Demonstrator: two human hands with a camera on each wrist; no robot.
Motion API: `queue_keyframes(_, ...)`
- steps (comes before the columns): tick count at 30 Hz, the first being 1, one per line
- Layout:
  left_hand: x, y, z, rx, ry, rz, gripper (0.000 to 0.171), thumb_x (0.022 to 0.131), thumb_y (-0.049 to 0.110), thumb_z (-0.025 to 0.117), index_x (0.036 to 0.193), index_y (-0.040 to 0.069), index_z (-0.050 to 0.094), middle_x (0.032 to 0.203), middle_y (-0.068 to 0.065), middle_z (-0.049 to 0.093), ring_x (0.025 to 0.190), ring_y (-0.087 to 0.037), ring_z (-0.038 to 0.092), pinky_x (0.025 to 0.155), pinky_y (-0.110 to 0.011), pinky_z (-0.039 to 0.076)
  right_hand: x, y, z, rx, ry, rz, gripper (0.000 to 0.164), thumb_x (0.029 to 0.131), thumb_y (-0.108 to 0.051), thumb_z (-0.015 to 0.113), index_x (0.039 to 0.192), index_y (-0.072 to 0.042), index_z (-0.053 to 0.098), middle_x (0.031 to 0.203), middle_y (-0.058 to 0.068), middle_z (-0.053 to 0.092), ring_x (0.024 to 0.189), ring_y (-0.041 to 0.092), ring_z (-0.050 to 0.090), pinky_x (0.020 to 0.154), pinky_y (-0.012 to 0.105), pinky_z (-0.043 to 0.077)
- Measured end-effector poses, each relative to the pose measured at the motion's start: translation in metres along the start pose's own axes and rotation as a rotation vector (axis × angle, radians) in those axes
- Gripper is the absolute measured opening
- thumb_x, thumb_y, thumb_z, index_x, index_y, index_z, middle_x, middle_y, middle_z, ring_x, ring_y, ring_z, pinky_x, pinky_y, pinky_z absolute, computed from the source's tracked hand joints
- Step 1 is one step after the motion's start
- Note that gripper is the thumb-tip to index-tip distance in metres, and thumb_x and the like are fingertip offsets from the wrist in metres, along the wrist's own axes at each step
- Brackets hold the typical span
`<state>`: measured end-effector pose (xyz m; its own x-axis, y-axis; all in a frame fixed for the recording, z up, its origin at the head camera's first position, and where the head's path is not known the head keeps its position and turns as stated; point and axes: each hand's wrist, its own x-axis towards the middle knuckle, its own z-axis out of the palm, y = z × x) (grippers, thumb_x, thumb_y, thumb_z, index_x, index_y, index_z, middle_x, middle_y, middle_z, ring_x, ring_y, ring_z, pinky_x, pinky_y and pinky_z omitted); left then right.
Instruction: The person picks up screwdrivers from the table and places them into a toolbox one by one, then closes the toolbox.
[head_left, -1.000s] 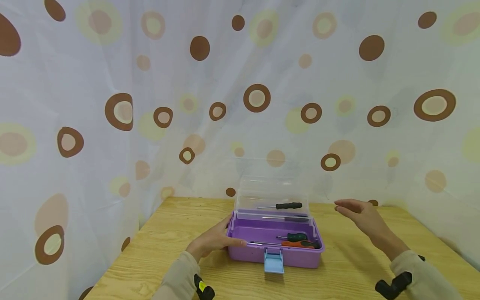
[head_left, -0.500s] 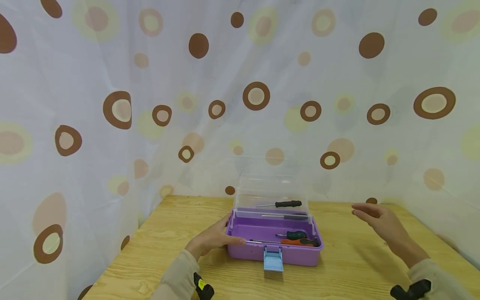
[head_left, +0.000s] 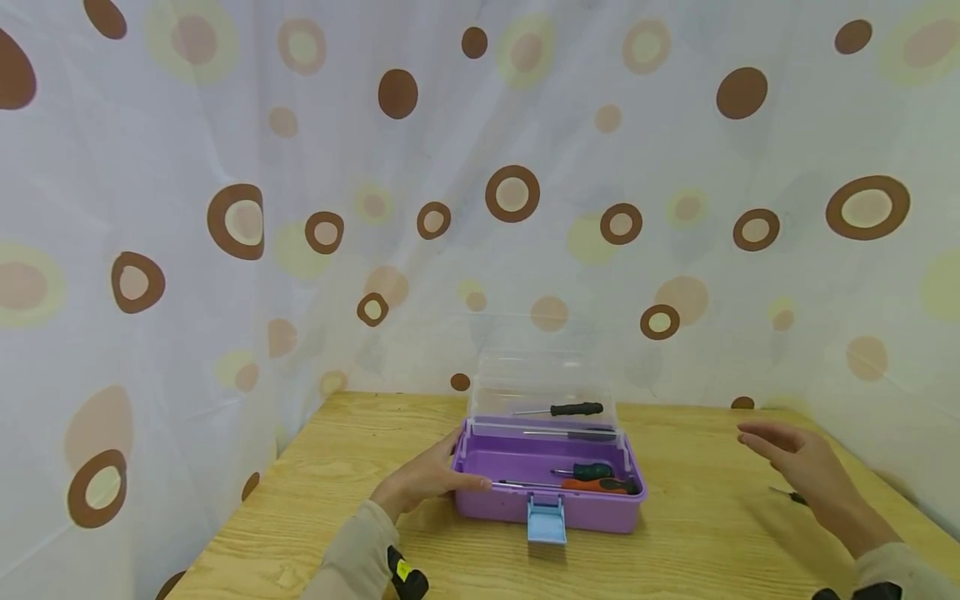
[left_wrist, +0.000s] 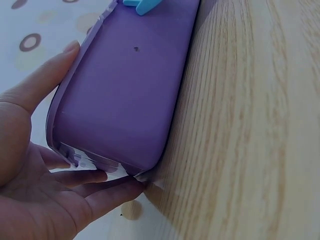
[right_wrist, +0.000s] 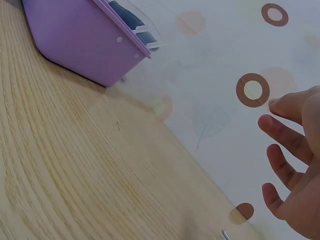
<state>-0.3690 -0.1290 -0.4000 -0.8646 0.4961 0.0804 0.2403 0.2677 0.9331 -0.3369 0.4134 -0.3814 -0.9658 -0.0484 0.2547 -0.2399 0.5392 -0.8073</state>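
A purple toolbox (head_left: 517, 508) with a blue latch (head_left: 546, 523) stands on the table, its clear lid (head_left: 540, 379) tipped back. My left hand (head_left: 427, 479) holds its left end: the thumb lies on the front rim and the fingers touch the end wall (left_wrist: 100, 160). Inside lie an orange-and-black screwdriver (head_left: 600, 485) and a shorter dark green one (head_left: 592, 471). A black-handled screwdriver (head_left: 576, 409) shows at the lid, with another dark handle (head_left: 592, 434) below it. My right hand (head_left: 813, 475) hovers with loosely bent fingers, holding nothing. Below it a small screwdriver (head_left: 789, 494) is partly hidden.
The wooden table (head_left: 337, 450) reaches back to a dotted white curtain (head_left: 420, 167), which also hangs along the left and right sides. At the bottom of the right wrist view a thin metal tip (right_wrist: 226, 235) shows near the table's edge.
My right hand has moved right and slightly down, away from the toolbox, and a small screwdriver now shows beside it. The left hand and the toolbox have stayed in place.
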Motion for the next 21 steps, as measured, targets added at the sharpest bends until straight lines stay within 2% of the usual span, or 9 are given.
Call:
queue_keyframes(6,0.001,0.0,0.001,-0.003,0.0,-0.004,0.113,0.087,0.024,0.086,0.167,0.012,0.008,0.165,-0.021,0.026,0.142,-0.041,0.038,0.115,-0.062,0.032,-0.008,0.016,-0.013,0.024,0.018,0.01,0.039,0.108,-0.036,0.058,0.138,-0.013,0.066,0.115,-0.035,0.057,0.1,-0.018,0.049,0.077,0.015,0.051)
queue_keyframes(12,0.001,-0.001,0.0,-0.022,-0.005,-0.004,0.112,0.087,0.023,0.085,0.167,0.012,0.007,0.162,-0.023,0.03,0.139,-0.041,0.042,0.113,-0.061,0.035,-0.015,0.024,-0.02,0.029,0.035,0.061,0.04,0.106,-0.04,0.061,0.137,-0.015,0.067,0.113,-0.037,0.054,0.097,-0.019,0.049,0.076,0.017,0.053)
queue_keyframes(18,-0.001,0.0,0.0,0.001,0.001,-0.004,0.111,0.088,0.024,0.084,0.167,0.011,0.007,0.164,-0.022,0.027,0.141,-0.041,0.039,0.114,-0.061,0.033,-0.019,0.034,-0.026,0.013,0.086,0.112,0.04,0.103,-0.046,0.063,0.135,-0.024,0.068,0.108,-0.042,0.049,0.094,-0.019,0.047,0.074,0.018,0.053)
queue_keyframes(19,-0.001,0.0,0.0,0.007,0.003,-0.003,0.111,0.088,0.025,0.084,0.167,0.011,0.008,0.165,-0.022,0.026,0.142,-0.041,0.038,0.115,-0.061,0.032,-0.019,0.037,-0.028,0.004,0.099,0.121,0.04,0.103,-0.047,0.063,0.136,-0.025,0.068,0.106,-0.043,0.047,0.098,-0.013,0.049,0.081,0.024,0.055)
queue_keyframes(21,-0.001,0.0,0.0,0.008,0.004,0.002,0.111,0.088,0.025,0.084,0.167,0.011,0.008,0.165,-0.021,0.026,0.143,-0.041,0.037,0.116,-0.06,0.03,-0.021,0.041,-0.031,0.006,0.115,0.143,0.04,0.102,-0.048,0.063,0.136,-0.028,0.067,0.104,-0.044,0.045,0.116,0.01,0.056,0.095,0.041,0.054)
